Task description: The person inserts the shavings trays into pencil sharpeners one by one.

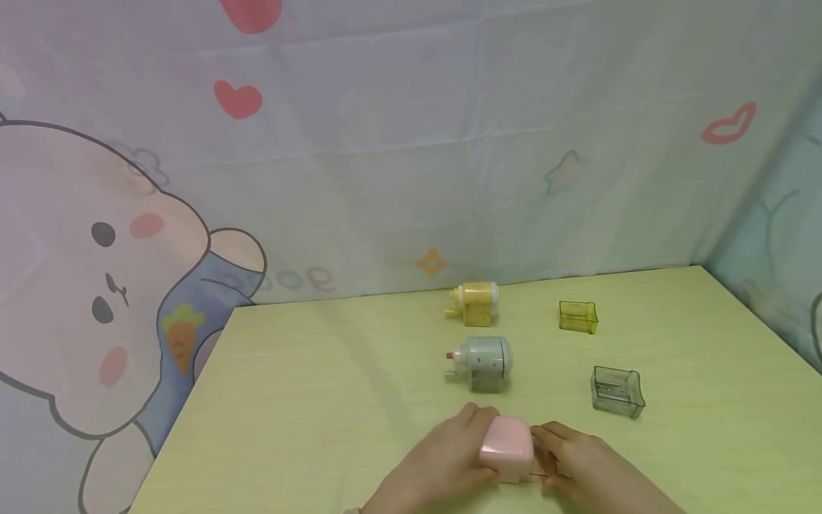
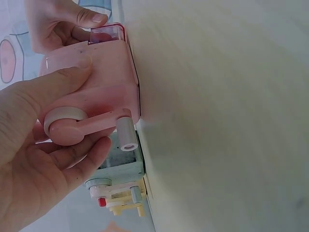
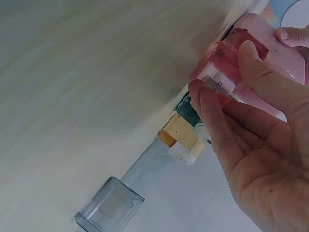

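The pink sharpener (image 1: 507, 450) sits between the two hands at the near part of the table (image 1: 289, 378), the left hand (image 1: 449, 450) against one side and the right hand (image 1: 578, 457) at the other. The left hand's fingers curl round the body, thumb laid across one face, while the right hand pinches a clear reddish drawer (image 3: 219, 65) between thumb and bent fingers, the drawer jutting partway from its slot. The head view shows mainly a smooth pink end of the sharpener and hides most of the drawer; the left wrist view alone gives its crank arm (image 2: 104, 122) with a pale grey knob (image 2: 127, 134), and the right wrist view lets small lettering be seen through the drawer's wall. Only the head view lays out everything beyond: a grey sharpener (image 1: 486, 360) just behind, a yellow sharpener (image 1: 477, 303) farther back, and to their right a grey see-through tray (image 1: 616, 407) and a yellow see-through tray (image 1: 576, 323), well apart from the hands. The sharpener is a boxy, glossy thing with rounded corners, a whitish ring (image 2: 65, 115) circling the base of its crank
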The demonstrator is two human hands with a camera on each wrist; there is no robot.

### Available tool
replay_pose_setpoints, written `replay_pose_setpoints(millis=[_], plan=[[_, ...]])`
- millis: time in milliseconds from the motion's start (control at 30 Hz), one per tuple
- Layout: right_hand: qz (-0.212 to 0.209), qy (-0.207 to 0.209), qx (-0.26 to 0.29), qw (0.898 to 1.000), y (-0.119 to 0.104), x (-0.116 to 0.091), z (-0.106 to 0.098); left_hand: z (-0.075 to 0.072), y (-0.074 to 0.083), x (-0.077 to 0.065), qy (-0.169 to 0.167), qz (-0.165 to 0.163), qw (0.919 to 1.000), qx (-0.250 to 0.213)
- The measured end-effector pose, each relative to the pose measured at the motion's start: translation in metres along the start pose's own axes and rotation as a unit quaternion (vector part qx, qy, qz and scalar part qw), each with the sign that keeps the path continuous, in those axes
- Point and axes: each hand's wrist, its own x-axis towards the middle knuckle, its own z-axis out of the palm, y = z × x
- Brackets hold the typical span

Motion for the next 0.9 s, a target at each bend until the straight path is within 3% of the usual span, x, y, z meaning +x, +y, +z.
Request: replay_pose_setpoints(millis=[533, 667, 900], plan=[[0.001, 0.002, 0.006, 1.000, -0.0026, 0.0009, -0.0008, -0.0013, 0.0021, 0.0017, -0.007, -0.001, 0.9999, 0.009], [-0.018, 0.019, 0.005, 1.000, -0.0030, 0.0012, 0.0009, -0.0018, 0.0020, 0.0011, -0.009, -0.003, 0.9999, 0.007], [-0.004, 0.012, 0.055, 0.998, -0.0045, 0.0005, 0.0013, -0.0017, 0.0013, 0.0007, -0.008, 0.000, 0.9999, 0.008]])
